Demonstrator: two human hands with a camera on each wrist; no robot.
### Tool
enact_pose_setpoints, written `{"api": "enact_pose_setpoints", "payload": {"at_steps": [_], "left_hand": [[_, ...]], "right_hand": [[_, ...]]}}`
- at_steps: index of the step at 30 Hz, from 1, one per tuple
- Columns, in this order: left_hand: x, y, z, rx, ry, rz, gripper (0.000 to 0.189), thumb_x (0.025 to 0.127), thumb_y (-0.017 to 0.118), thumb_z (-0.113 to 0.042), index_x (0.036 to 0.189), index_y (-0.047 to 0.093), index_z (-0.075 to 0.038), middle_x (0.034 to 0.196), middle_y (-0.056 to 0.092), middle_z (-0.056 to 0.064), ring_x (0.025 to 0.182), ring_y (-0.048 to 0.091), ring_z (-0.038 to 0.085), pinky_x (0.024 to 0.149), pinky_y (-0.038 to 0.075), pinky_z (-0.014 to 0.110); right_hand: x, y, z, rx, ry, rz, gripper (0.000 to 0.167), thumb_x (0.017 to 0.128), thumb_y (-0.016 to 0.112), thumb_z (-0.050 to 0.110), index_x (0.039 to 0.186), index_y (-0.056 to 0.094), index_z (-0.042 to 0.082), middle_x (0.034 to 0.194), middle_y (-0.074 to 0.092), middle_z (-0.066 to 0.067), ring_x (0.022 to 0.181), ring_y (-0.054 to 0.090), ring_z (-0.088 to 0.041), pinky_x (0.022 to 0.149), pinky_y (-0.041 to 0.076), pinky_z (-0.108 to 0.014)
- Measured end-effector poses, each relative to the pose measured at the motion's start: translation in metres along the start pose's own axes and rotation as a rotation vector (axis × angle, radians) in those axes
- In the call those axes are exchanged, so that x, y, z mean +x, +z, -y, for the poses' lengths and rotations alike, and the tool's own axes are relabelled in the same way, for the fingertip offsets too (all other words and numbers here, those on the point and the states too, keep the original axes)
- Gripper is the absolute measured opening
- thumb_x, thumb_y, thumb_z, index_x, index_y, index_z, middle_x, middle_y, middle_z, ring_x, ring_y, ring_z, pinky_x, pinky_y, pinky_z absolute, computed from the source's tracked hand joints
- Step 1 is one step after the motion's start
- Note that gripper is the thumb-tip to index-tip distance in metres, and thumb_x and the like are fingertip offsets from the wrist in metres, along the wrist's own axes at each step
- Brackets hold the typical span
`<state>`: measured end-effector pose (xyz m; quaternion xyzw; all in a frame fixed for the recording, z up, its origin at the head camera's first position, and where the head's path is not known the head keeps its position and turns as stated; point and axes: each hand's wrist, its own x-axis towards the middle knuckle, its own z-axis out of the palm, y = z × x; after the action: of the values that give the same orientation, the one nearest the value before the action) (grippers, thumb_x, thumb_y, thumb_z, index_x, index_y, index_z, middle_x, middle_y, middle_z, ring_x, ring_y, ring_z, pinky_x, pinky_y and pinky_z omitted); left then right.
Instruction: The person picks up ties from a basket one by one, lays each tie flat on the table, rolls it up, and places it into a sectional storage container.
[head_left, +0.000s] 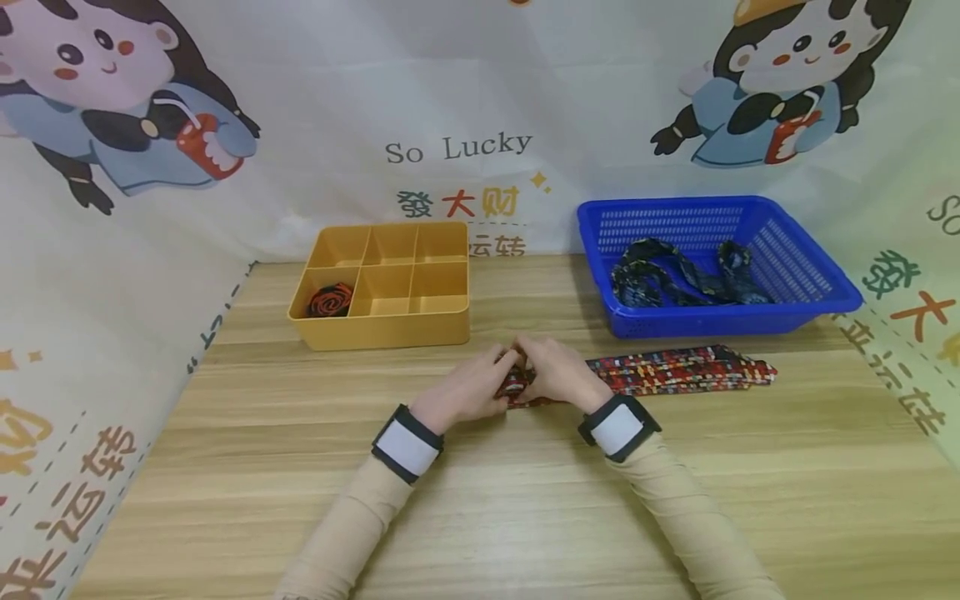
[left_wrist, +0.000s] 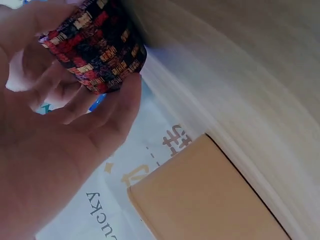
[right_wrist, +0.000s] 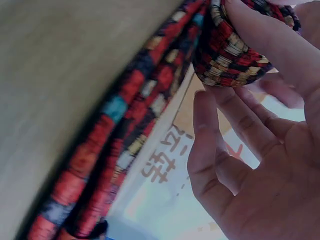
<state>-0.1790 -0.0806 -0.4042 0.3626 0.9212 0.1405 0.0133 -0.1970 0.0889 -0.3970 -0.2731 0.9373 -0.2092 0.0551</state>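
A red, black and yellow checked necktie (head_left: pixel 675 371) lies on the table, folded lengthwise, with its pointed end to the right. Its left end is wound into a roll (left_wrist: pixel 102 50). My left hand (head_left: pixel 468 387) grips this roll from the left, thumb and fingers curled about its sides. From the right, my right hand (head_left: pixel 558 372) holds the same roll (right_wrist: pixel 232 60) between thumb and fingers. The flat double strip (right_wrist: pixel 120 120) runs out beside that hand in the right wrist view. In the head view the hands hide most of the roll.
Behind on the left stands a yellow box (head_left: pixel 382 329) with several compartments; a rolled dark red-and-black necktie (head_left: pixel 330 300) sits in its front left one. A blue basket (head_left: pixel 720 321) at the back right holds dark patterned neckties (head_left: pixel 637 275). A printed cloth (head_left: pixel 322 125) hangs behind.
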Motion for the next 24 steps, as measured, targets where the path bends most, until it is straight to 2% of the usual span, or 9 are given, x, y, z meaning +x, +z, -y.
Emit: {"api": "enact_pose_setpoints", "payload": {"at_steps": [3,5,9,11,14,16,18,21,24], "left_hand": [[0.0,0.0,0.0,-0.048,-0.002,-0.022,0.039,0.079,0.072,-0.006,0.111,0.05,-0.003,0.113,0.052,0.019,0.095,0.058,0.027,0.082,0.053,0.036],[0.0,0.0,-0.001,-0.044,-0.002,-0.028,0.035,0.079,0.072,-0.005,0.108,0.053,-0.003,0.113,0.053,0.019,0.094,0.059,0.026,0.081,0.054,0.035],[-0.001,-0.002,-0.003,-0.001,-0.01,-0.017,0.032,0.078,0.074,-0.008,0.107,0.059,-0.006,0.112,0.055,0.017,0.093,0.06,0.025,0.079,0.054,0.034],[-0.002,-0.003,-0.003,0.008,-0.028,-0.008,0.034,0.078,0.075,-0.009,0.109,0.061,-0.007,0.112,0.055,0.016,0.092,0.06,0.024,0.079,0.053,0.034],[-0.004,-0.007,-0.004,-0.004,-0.07,0.019,0.041,0.076,0.076,-0.008,0.114,0.062,-0.007,0.115,0.054,0.015,0.093,0.06,0.024,0.08,0.054,0.034],[-0.005,-0.009,-0.004,-0.008,-0.1,0.038,0.044,0.075,0.076,-0.007,0.116,0.062,-0.007,0.115,0.053,0.015,0.092,0.06,0.024,0.079,0.053,0.034],[-0.007,-0.012,-0.003,-0.002,-0.132,0.054,0.046,0.073,0.077,-0.006,0.117,0.063,-0.007,0.117,0.052,0.017,0.09,0.059,0.023,0.076,0.053,0.033],[-0.01,-0.015,-0.002,0.02,-0.182,0.057,0.039,0.072,0.079,-0.005,0.109,0.065,-0.006,0.115,0.05,0.019,0.082,0.057,0.021,0.069,0.053,0.031],[-0.011,-0.016,-0.002,0.065,-0.212,0.037,0.03,0.07,0.08,-0.005,0.096,0.066,-0.006,0.111,0.049,0.019,0.077,0.055,0.019,0.065,0.051,0.029]], "right_hand": [[0.0,0.002,-0.004,0.0,0.005,0.002,0.054,0.062,0.088,0.017,0.105,0.055,0.012,0.096,0.066,-0.005,0.08,0.06,-0.019,0.063,0.049,-0.032],[0.0,0.002,-0.006,0.007,-0.006,0.005,0.053,0.062,0.088,0.017,0.104,0.055,0.013,0.096,0.066,-0.005,0.078,0.058,-0.017,0.061,0.047,-0.03],[-0.003,0.002,-0.013,0.091,-0.064,0.031,0.056,0.064,0.087,0.017,0.108,0.054,0.01,0.101,0.063,-0.01,0.079,0.055,-0.018,0.066,0.045,-0.028],[-0.004,0.0,-0.019,0.165,-0.077,0.055,0.057,0.066,0.086,0.017,0.112,0.053,0.007,0.099,0.062,-0.012,0.077,0.055,-0.017,0.067,0.046,-0.026],[-0.008,-0.005,-0.032,0.265,-0.035,0.114,0.048,0.073,0.081,0.016,0.109,0.053,0.002,0.087,0.062,-0.012,0.068,0.056,-0.014,0.061,0.047,-0.025],[-0.011,-0.009,-0.044,0.323,0.004,0.153,0.034,0.078,0.077,0.014,0.1,0.055,0.0,0.074,0.063,-0.007,0.058,0.056,-0.011,0.056,0.047,-0.024],[-0.017,-0.014,-0.057,0.373,0.046,0.205,0.023,0.082,0.073,0.013,0.092,0.057,0.0,0.067,0.061,-0.003,0.053,0.055,-0.01,0.052,0.047,-0.025],[-0.029,-0.023,-0.08,0.445,0.091,0.288,0.017,0.083,0.071,0.012,0.087,0.059,0.001,0.065,0.059,-0.001,0.052,0.054,-0.011,0.052,0.047,-0.025],[-0.044,-0.034,-0.102,0.44,0.127,0.311,0.017,0.082,0.072,0.011,0.088,0.06,0.001,0.066,0.059,-0.001,0.055,0.053,-0.012,0.053,0.047,-0.026]]}}
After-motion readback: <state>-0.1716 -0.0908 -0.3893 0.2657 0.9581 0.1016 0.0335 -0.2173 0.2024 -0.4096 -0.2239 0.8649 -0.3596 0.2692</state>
